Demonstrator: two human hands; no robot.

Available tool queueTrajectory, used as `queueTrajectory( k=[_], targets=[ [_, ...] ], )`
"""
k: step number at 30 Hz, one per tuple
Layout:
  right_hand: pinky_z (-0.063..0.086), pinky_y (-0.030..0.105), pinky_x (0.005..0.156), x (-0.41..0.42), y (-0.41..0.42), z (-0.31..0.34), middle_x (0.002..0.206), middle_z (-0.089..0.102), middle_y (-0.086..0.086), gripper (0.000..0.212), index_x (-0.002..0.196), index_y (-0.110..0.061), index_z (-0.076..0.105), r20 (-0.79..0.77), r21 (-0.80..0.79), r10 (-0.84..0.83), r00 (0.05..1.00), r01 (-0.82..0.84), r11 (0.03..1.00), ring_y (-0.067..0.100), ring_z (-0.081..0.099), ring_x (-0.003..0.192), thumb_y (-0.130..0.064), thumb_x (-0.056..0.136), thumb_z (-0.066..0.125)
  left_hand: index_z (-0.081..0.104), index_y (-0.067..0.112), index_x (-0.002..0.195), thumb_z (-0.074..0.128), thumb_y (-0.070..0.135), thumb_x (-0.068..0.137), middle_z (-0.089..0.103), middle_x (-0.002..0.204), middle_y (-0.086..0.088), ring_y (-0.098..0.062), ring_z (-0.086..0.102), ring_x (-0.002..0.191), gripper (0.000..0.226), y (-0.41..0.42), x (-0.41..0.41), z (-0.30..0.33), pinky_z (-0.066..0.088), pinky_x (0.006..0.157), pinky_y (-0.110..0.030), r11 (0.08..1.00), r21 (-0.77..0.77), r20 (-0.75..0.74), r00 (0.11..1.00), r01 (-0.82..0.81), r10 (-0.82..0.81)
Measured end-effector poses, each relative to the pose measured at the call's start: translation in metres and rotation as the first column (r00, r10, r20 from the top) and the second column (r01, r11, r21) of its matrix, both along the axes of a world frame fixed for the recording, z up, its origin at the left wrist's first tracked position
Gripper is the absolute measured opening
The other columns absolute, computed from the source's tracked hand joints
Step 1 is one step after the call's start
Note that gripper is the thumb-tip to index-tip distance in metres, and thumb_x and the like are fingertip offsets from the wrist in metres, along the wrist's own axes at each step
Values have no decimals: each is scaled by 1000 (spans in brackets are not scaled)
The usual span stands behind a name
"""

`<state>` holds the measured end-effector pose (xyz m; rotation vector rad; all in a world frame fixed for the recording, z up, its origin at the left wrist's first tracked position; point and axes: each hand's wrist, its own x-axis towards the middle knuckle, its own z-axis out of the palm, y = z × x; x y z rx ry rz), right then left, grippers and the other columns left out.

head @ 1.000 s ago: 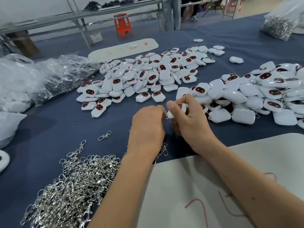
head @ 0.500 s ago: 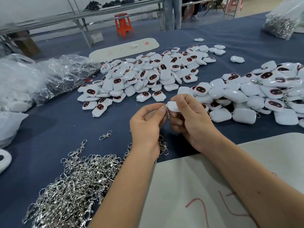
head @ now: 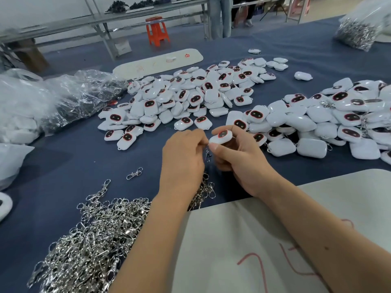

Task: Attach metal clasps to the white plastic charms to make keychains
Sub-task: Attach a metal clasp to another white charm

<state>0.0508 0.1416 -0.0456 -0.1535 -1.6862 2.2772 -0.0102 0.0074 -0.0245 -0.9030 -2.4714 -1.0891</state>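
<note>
Clear bag [head: 357,28] holds metal clasps. Our right hand [head: 239,157] pinches white charm [head: 221,136], dark red-rimmed face up; left hand [head: 183,159] pinches clasp [head: 207,154].

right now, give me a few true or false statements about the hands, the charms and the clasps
1. The right hand holds a white charm with its dark face up. True.
2. The left hand rests flat on the blue table cloth. False: it is raised, pinching at the charm's edge, with a metal clasp hanging between the hands.
3. The loose pile of clasps lies to the left of the person's arms. True.
4. A single clasp lies apart from the pile. True.
5. The orange stool stands on the table. False: it stands on the floor beyond it.
</note>
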Motion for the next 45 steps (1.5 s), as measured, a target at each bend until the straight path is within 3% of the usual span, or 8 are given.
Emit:
queueTrajectory(
  k=[5,9,13,20,27,32,35,45],
  targets=[
    [39,24,51,0,3,5,73,58,2,34,122,-7,58,-66,-141,40,997,-49,989,15,50,63,0,90,65,78,16,97,72,7,93,78,90,-4,-15,72,87,11,10,5,-6,58,84,-30,840,501,560,818,-210,-130],
    [41,23,53,1,6,5,78,60,4,31,121,-9,59,-106,-209,94,990,-114,971,14,54,65,5,93,61,76,12,94,69,6,96,76,92,-19,-24,68,85,10,17,7,-8,58,87,-44,777,569,634,745,-269,-206],
    [43,24,54,1,5,5,81,60,3,33,120,-11,61,-97,-204,95,991,-113,972,14,55,66,1,90,64,74,14,90,66,6,97,76,85,-4,-15,70,80,13,17,9,-5,59,81,-36,826,509,559,822,-240,-105],
    [42,25,54,0,3,2,74,56,1,31,125,-5,56,-58,-42,48,997,-50,998,17,49,65,7,97,62,68,12,89,61,5,95,67,89,0,-23,59,85,12,6,6,6,46,76,-37,995,15,-7,995,-96,96],
    [45,27,52,-4,0,-2,79,62,-1,29,114,-20,63,10,37,-225,974,225,974,13,53,62,-3,91,69,68,13,97,62,14,98,67,98,0,-22,56,96,6,12,12,-4,44,86,-36,996,21,72,994,-89,87],
    [55,19,79,-5,12,-5,101,64,-2,67,147,-39,44,-53,257,-653,756,642,723,1,59,77,-10,94,73,66,17,109,68,25,96,62,113,2,-20,46,113,16,10,8,-11,30,90,-20,986,-87,42,989,-141,145],
    [54,16,80,-3,14,-4,92,63,-3,90,160,-44,23,-48,320,-692,721,667,673,-2,56,69,-5,93,71,65,19,109,69,28,95,60,114,3,-19,42,115,17,8,5,-14,23,88,-16,976,-106,52,979,-191,197],
    [53,22,74,-2,-8,12,93,60,-4,62,148,-25,35,-77,405,-687,723,652,641,7,60,79,0,95,57,65,21,114,67,33,95,55,123,0,-25,36,129,22,-2,-6,-13,31,99,-32,932,-167,92,936,-322,340]
  ],
)
